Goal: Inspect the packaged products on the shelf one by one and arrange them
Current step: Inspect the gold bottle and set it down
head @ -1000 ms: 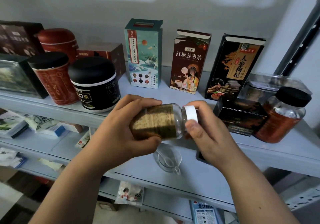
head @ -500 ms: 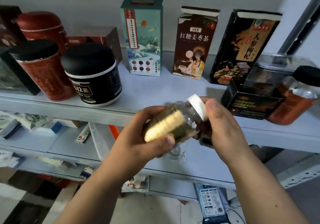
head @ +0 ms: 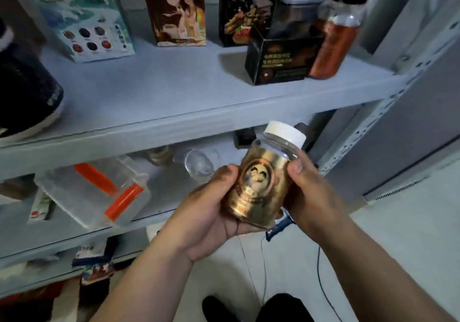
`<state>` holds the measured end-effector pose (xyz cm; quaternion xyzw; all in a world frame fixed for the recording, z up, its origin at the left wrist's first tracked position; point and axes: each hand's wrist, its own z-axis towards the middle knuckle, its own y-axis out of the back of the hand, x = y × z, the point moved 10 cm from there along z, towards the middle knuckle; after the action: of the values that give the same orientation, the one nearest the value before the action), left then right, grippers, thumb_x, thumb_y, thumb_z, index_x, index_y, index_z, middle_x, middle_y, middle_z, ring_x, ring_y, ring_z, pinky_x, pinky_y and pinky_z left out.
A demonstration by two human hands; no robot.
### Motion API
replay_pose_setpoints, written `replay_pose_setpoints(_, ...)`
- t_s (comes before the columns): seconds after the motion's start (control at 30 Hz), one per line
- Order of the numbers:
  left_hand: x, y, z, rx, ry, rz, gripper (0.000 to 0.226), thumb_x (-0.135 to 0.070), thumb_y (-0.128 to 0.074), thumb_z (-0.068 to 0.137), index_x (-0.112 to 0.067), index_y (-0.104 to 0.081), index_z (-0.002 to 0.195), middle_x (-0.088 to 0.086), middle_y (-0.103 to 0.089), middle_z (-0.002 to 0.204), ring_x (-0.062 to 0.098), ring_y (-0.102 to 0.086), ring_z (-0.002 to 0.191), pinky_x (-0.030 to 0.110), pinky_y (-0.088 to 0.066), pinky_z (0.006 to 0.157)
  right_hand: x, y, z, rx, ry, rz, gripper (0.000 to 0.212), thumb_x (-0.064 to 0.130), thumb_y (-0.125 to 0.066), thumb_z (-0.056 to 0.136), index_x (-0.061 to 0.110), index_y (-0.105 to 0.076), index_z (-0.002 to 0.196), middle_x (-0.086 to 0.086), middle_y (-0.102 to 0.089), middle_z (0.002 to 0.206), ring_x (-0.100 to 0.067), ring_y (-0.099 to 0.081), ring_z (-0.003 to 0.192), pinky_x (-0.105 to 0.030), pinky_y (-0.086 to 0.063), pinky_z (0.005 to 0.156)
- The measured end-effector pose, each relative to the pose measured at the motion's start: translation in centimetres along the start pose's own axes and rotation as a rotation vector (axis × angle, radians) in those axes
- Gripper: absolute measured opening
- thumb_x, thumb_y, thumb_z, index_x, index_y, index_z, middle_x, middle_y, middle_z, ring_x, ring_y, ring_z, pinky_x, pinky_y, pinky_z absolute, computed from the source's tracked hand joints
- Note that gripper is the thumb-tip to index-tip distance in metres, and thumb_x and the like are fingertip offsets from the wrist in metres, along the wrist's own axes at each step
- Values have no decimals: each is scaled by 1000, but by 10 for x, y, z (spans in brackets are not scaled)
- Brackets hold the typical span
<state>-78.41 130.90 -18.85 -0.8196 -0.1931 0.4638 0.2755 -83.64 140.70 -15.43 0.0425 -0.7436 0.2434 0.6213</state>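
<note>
A clear jar (head: 262,182) with a gold label and a white lid is held nearly upright below the shelf's front edge, its label facing me. My left hand (head: 211,212) grips its lower left side and cups the base. My right hand (head: 308,187) grips its right side, thumb on the label. On the grey shelf (head: 174,92) above stand a teal box (head: 87,23), a brown tea box (head: 176,10), a black box (head: 246,8), a small black carton (head: 278,58) and a red-filled jar with a black lid (head: 336,30).
A large black-lidded jar (head: 22,85) stands at the shelf's left end. The lower shelf holds a clear container with orange clips (head: 94,192) and a glass cup (head: 199,165). A perforated metal upright (head: 378,115) runs at right. Cables lie on the floor (head: 398,234).
The jar went from lying sideways to nearly upright with its front label toward me, and both hands lowered it below the shelf edge. The view tilted downward.
</note>
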Motion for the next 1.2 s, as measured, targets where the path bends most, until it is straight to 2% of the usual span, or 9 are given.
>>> replay_pose_setpoints(0.17, 47, -27, 12, 46, 111, 23, 70, -43, -71, 76, -5, -59, 134, 26, -65, 129, 35, -69, 104, 49, -60, 83, -2, 52, -38, -143, 20, -42, 94, 72, -81, 67, 35, -49, 147, -6, -69, 130, -31, -66, 121, -50, -55, 97)
replay_pose_setpoints(0.27, 71, -45, 15, 74, 128, 79, 66, -37, -67, 84, -8, -52, 141, 25, -56, 141, 39, -64, 115, 53, -57, 90, -5, 77, -70, -170, 24, -28, 97, 72, -79, 69, 45, -39, 153, -3, -65, 137, -30, -65, 125, -53, -54, 99)
replay_pose_setpoints(0.4, 114, -86, 8, 135, 190, 105, 60, -33, -62, 88, -12, -53, 143, 22, -58, 142, 40, -61, 125, 52, -56, 88, -7, 120, -134, -212, 60, -2, 70, 36, -65, 87, 55, -40, 150, 2, -67, 135, -29, -66, 121, -53, -53, 99)
replay_pose_setpoints(0.53, 177, -147, -11, 217, 287, 237, 60, -32, -67, 86, -16, -55, 142, 20, -61, 139, 37, -63, 122, 48, -60, 83, -2, 172, -228, -346, 96, 5, 69, 18, -54, 84, 68, -52, 132, -4, -70, 123, -33, -68, 114, -44, -58, 90)
replay_pose_setpoints(0.6, 221, -183, -24, 263, 365, 276, 65, -31, -71, 80, -14, -54, 141, 22, -61, 139, 36, -68, 113, 48, -60, 80, -1, 201, -290, -436, 142, 36, 71, 16, -53, 84, 68, -51, 132, -11, -69, 122, -35, -68, 113, -46, -58, 90)
replay_pose_setpoints(0.73, 296, -241, -45, 387, 476, 363, 65, -25, -62, 84, -8, -48, 145, 27, -54, 143, 36, -69, 104, 50, -60, 77, -8, 240, -389, -608, 217, 85, 70, 18, -54, 80, 70, -53, 128, -8, -69, 116, -25, -71, 101, -32, -57, 76)
replay_pose_setpoints(0.87, 375, -294, -78, 490, 588, 465, 60, -25, -61, 86, -6, -51, 143, 29, -52, 144, 41, -65, 110, 53, -59, 83, -17, 273, -493, -798, 301, 125, 71, 15, -52, 80, 65, -54, 129, -4, -71, 104, -29, -68, 97, -36, -58, 75)
replay_pose_setpoints(1.03, 449, -346, -118, 634, 710, 588, 67, -27, -61, 87, -3, -44, 148, 30, -47, 148, 43, -62, 115, 53, -59, 85, -22, 291, -598, -982, 392, 153, 73, 10, -50, 81, 53, -49, 139, 1, -72, 94, -20, -68, 87, -29, -56, 66)
replay_pose_setpoints(1.2, 521, -387, -149, 803, 861, 726, 68, -26, -61, 90, -4, -40, 150, 29, -51, 146, 51, -52, 131, 63, -50, 100, -38, 297, -689, -1188, 471, 224, 73, 8, -50, 81, 47, -48, 142, 0, -71, 93, -18, -70, 90, -27, -58, 68)
